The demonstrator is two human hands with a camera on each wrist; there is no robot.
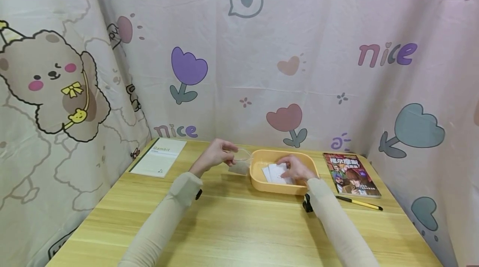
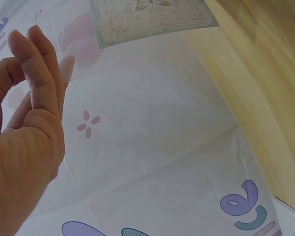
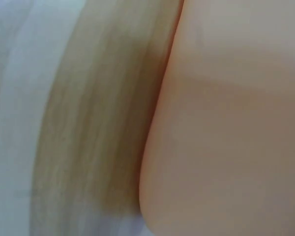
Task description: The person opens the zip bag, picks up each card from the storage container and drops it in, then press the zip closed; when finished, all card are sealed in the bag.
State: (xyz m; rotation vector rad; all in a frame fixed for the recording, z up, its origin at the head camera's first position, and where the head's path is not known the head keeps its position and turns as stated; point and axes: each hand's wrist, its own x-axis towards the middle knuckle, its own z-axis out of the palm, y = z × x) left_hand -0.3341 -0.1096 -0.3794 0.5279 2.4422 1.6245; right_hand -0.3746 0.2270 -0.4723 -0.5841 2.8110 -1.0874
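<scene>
My left hand (image 1: 218,154) pinches a clear plastic sleeve (image 1: 244,152) just left of the basket. In its lower part lies a pale card (image 1: 238,169); the left wrist view shows this card (image 2: 155,19) with a butterfly drawing and a blue-green border. Reaching into the yellow-orange plastic basket (image 1: 277,188), my right hand (image 1: 297,168) holds white cards (image 1: 276,172) by their right side, thumb over the front. Some of its fingers are hidden behind the cards. Only the blurred basket wall (image 3: 226,123) and table show in the right wrist view.
A white notepad marked Gambit (image 1: 159,158) lies at the table's back left. To the right of the basket are a comic-style book (image 1: 351,175) and a yellow-and-black pen (image 1: 360,203). A patterned curtain (image 1: 232,71) hangs behind the wooden table (image 1: 232,225).
</scene>
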